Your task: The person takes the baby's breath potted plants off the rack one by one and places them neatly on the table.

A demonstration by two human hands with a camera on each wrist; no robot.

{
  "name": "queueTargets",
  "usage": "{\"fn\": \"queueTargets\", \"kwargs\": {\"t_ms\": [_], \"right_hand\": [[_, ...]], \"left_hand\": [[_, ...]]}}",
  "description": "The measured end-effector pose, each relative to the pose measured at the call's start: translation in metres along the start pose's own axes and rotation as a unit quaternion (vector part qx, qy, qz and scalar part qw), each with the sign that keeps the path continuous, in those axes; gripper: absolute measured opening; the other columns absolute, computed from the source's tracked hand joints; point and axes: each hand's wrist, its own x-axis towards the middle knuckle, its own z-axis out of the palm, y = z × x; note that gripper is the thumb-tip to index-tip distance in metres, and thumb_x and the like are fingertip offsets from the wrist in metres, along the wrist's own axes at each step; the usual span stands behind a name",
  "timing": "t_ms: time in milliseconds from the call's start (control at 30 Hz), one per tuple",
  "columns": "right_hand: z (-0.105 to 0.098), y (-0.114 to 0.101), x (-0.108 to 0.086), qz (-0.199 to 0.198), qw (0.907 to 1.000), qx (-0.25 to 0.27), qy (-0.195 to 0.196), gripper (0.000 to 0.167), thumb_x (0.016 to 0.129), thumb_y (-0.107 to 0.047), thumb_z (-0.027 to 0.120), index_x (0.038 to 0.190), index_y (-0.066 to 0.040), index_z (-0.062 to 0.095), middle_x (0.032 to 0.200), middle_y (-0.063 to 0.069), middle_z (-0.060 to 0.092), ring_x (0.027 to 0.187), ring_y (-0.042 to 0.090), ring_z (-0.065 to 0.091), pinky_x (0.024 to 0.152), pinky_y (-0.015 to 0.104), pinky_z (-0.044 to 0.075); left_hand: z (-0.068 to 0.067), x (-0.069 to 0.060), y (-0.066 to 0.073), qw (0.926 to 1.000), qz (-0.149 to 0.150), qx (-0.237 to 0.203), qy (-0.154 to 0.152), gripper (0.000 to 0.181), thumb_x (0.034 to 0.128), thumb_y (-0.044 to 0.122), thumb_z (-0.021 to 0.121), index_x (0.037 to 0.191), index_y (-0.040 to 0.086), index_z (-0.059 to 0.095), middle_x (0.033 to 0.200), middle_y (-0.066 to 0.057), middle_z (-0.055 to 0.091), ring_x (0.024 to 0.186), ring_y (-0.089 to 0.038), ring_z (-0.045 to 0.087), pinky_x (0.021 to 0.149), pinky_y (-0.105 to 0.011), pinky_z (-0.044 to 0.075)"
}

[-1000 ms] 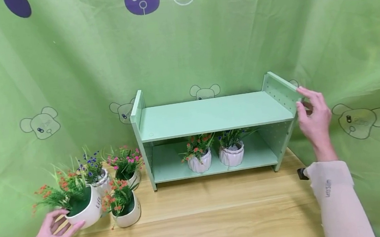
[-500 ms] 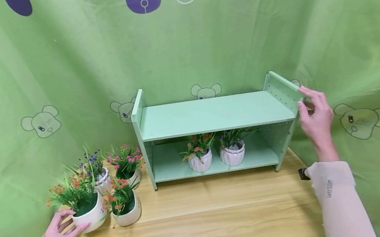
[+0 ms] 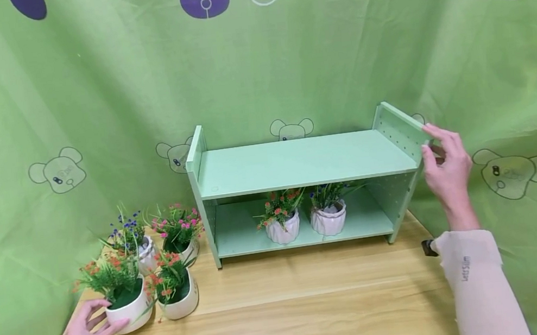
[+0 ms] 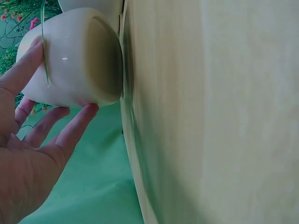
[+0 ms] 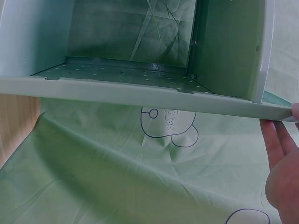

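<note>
My left hand (image 3: 87,334) grips a white pot with orange flowers (image 3: 133,312) at the table's left, thumb in front and fingers on its outer side. In the left wrist view the white pot (image 4: 70,60) is right at the table surface, its base facing the wood. Beside it stand another orange-flowered pot (image 3: 181,302), a blue-flowered pot (image 3: 147,254) and a pink-flowered pot (image 3: 190,252). My right hand (image 3: 448,170) pinches the right side panel (image 3: 399,132) of the mint-green shelf (image 3: 307,160); in the right wrist view the fingers (image 5: 275,144) lie against the panel's edge.
Two ribbed white pots, one orange-flowered (image 3: 284,230) and one blue-flowered (image 3: 329,220), stand on the lower board. The wooden table (image 3: 284,318) extends in front of the shelf. A green patterned cloth (image 3: 278,68) hangs behind and at both sides.
My left hand has moved right and slightly down with the orange-flowered pot, bringing it down to the table beside the others. My right hand has stayed on the shelf's side panel.
</note>
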Motion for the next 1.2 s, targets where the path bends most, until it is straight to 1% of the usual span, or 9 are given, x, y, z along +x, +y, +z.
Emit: {"fn": "queueTargets", "kwargs": {"t_ms": [267, 433, 600, 733, 833, 933, 1000, 1067, 1200], "right_hand": [[0.001, -0.002, 0.002, -0.005, 1.0000, -0.001, 0.002, 0.049, 0.104, -0.008, 0.056, 0.142, -0.038, 0.060, 0.144, -0.008, 0.055, 0.112, 0.001, 0.058, 0.094, 0.006, 0.054], [0.001, -0.003, 0.001, -0.007, 1.0000, -0.001, -0.001, 0.047, 0.104, -0.008, 0.055, 0.144, -0.034, 0.060, 0.145, -0.008, 0.055, 0.110, -0.001, 0.057, 0.092, 0.004, 0.053], [-0.001, -0.002, -0.001, 0.007, 0.9999, 0.009, -0.004, 0.049, 0.104, -0.006, 0.055, 0.144, -0.033, 0.059, 0.145, -0.008, 0.054, 0.109, -0.002, 0.057, 0.090, 0.003, 0.053], [0.000, -0.003, 0.001, 0.004, 0.9999, 0.010, -0.005, 0.049, 0.104, -0.006, 0.056, 0.144, -0.034, 0.059, 0.144, -0.008, 0.055, 0.109, -0.003, 0.057, 0.092, 0.004, 0.053], [0.001, -0.002, 0.003, 0.003, 0.9999, 0.008, -0.006, 0.049, 0.104, -0.007, 0.056, 0.143, -0.036, 0.059, 0.143, -0.009, 0.055, 0.110, -0.002, 0.057, 0.092, 0.004, 0.053], [0.001, -0.003, 0.003, 0.008, 1.0000, -0.001, -0.004, 0.049, 0.104, -0.008, 0.055, 0.144, -0.038, 0.058, 0.144, -0.009, 0.054, 0.113, 0.002, 0.058, 0.091, 0.003, 0.052], [0.001, -0.003, 0.002, 0.014, 0.9999, -0.007, -0.002, 0.050, 0.105, -0.008, 0.055, 0.144, -0.039, 0.058, 0.145, -0.008, 0.054, 0.115, 0.007, 0.059, 0.091, 0.003, 0.052], [0.002, -0.005, 0.000, 0.015, 0.9998, -0.016, 0.001, 0.050, 0.105, -0.008, 0.054, 0.144, -0.038, 0.057, 0.146, -0.007, 0.053, 0.117, 0.010, 0.059, 0.091, 0.003, 0.052], [0.001, -0.005, 0.000, 0.015, 0.9998, -0.015, 0.002, 0.050, 0.105, -0.007, 0.054, 0.145, -0.036, 0.057, 0.147, -0.006, 0.053, 0.118, 0.012, 0.060, 0.091, 0.003, 0.052]], "left_hand": [[0.000, 0.003, -0.004, 0.9996, -0.015, 0.016, -0.017, 0.061, 0.0859, 0.019, 0.086, 0.130, -0.001, 0.050, 0.147, -0.028, 0.043, 0.101, 0.017, 0.049, 0.079, -0.006, 0.055], [-0.002, 0.003, -0.003, 0.9990, -0.029, 0.013, -0.032, 0.063, 0.0864, 0.019, 0.086, 0.132, -0.002, 0.048, 0.148, -0.033, 0.042, 0.113, -0.027, 0.068, 0.078, -0.009, 0.057], [-0.005, 0.003, -0.001, 0.9957, -0.069, -0.009, -0.061, 0.077, 0.0901, 0.022, 0.083, 0.144, -0.009, 0.037, 0.148, -0.042, 0.040, 0.126, -0.057, 0.056, 0.079, -0.014, 0.061], [-0.008, 0.003, 0.000, 0.9945, -0.079, 0.001, -0.068, 0.082, 0.0923, 0.026, 0.081, 0.148, -0.011, 0.033, 0.147, -0.043, 0.042, 0.125, -0.052, 0.059, 0.080, -0.013, 0.060], [-0.010, 0.003, -0.001, 0.9953, -0.068, 0.013, -0.068, 0.071, 0.0924, 0.026, 0.081, 0.140, -0.008, 0.042, 0.144, -0.039, 0.048, 0.113, -0.024, 0.070, 0.079, -0.011, 0.058], [-0.011, 0.003, -0.002, 0.9955, -0.065, 0.011, -0.068, 0.068, 0.0918, 0.026, 0.081, 0.138, -0.008, 0.044, 0.142, -0.039, 0.050, 0.099, 0.007, 0.063, 0.079, -0.011, 0.059], [-0.011, 0.003, -0.003, 0.9959, -0.057, 0.015, -0.068, 0.065, 0.0919, 0.025, 0.081, 0.136, -0.007, 0.045, 0.141, -0.039, 0.051, 0.097, 0.012, 0.058, 0.080, -0.011, 0.058], [-0.011, 0.002, -0.003, 0.9962, -0.057, 0.015, -0.065, 0.065, 0.0913, 0.024, 0.082, 0.135, -0.007, 0.045, 0.140, -0.039, 0.052, 0.097, 0.010, 0.060, 0.079, -0.011, 0.059], [-0.010, 0.002, -0.002, 0.9962, -0.048, 0.030, -0.066, 0.066, 0.0918, 0.025, 0.081, 0.136, -0.009, 0.045, 0.139, -0.039, 0.052, 0.110, -0.027, 0.072, 0.079, -0.009, 0.057]]}}
